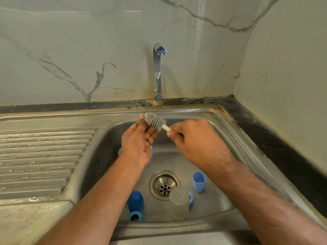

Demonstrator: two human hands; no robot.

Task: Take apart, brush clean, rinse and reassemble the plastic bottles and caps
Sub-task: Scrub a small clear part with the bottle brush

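**A:** Where was the brush [155,121] at that moment?

**B:** You held it over the back of the sink [230,131], below the tap [157,71]. Your right hand [196,142] had its fingers curled round the white handle, pinching it near the bristles. The grey head pointed toward ten o'clock from that hand.

**A:** And my left hand [138,144]?

**B:** It was loosely open, palm up, fingers relaxed and reaching to the bristle head (the fingertips looked to touch it, though I could not tell how firmly). It gripped nothing.

**A:** The bottle parts?

**B:** They all lay in the basin around the drain [164,185]. A light blue cup [199,181] stood upright at three o'clock from the drain, well apart from your hands. A clear bottle [179,203] sat at five o'clock, just beside the drain, with a blue piece showing behind its right edge. A dark blue cap [135,200] was at eight o'clock, and a blue ring [135,216] lay just below it, near the front wall. Something blue also peeked out from behind your left wrist, too hidden to name.
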